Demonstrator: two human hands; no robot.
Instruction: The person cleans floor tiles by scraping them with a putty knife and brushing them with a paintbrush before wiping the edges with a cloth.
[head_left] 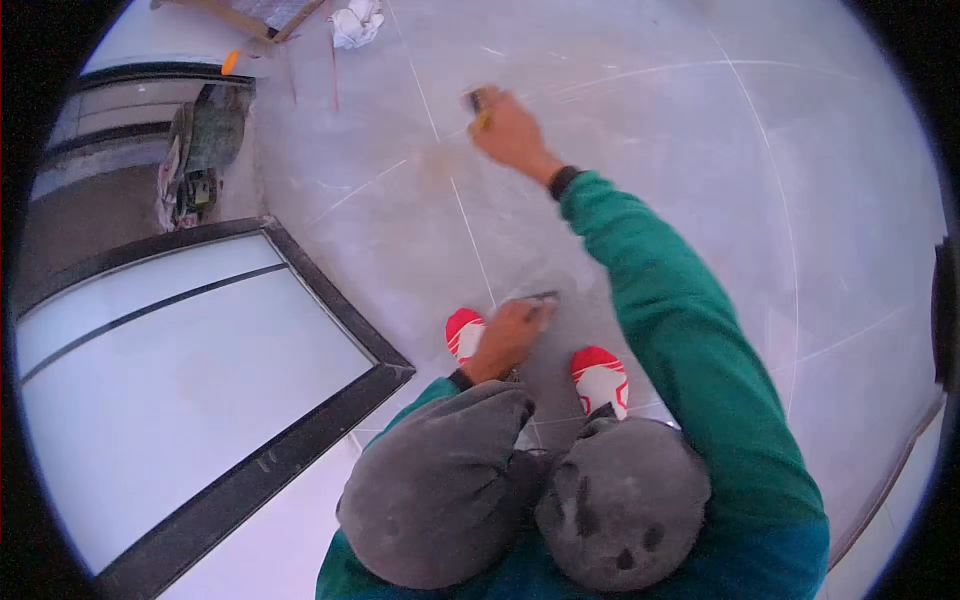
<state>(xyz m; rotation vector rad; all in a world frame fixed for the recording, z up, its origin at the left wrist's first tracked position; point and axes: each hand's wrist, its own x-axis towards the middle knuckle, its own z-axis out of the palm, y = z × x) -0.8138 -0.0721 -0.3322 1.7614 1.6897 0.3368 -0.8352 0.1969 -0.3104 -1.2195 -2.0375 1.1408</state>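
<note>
Footwear (600, 385): red lines on white, no readable brand or lettering.
Floor (660, 150): pale lines and smears, no readable numbers or signs.
Framed panel (200, 390): no readable label or text.
Dark-and-yellow item (478, 104): too blurred, it seems, for any marking to be read.

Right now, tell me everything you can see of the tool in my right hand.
The tool is small, with a dark part at its outer end and a yellow part nearer your palm. Your right hand closes around it and covers much of it. It is held out well ahead of you, above or against the grey floor; I can't tell whether it touches. Blur leaves its material and exact shape unclear.
</note>
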